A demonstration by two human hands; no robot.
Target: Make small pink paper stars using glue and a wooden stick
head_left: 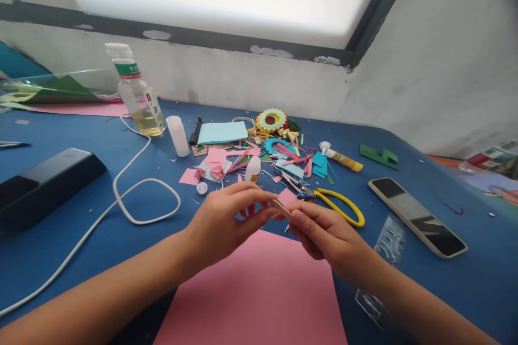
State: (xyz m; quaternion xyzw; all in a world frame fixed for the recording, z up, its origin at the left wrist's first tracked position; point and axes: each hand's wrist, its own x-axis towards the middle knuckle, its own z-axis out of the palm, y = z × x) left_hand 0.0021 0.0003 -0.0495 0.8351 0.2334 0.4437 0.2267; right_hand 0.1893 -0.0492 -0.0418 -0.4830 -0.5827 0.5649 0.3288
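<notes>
Above a pink sheet (259, 291) on the blue desk (81, 226), the left hand (220, 223) and right hand (324, 234) meet fingertip to fingertip – both pinching a small paper strip (280, 207) slanting up-left between them – scissors (335, 202) just beyond

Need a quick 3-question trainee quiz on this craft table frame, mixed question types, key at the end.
1. True or false: the left hand and right hand both pinch one small pink paper strip.
2. Which lies directly under the hands? A) large pink paper sheet B) black smartphone in a white case C) white cable loop
3. Fill in: the yellow-handled scissors lie on the person's ____ side of the clear plastic bottle of yellowish liquid.

Key: 1 true; 2 A; 3 right.
</notes>
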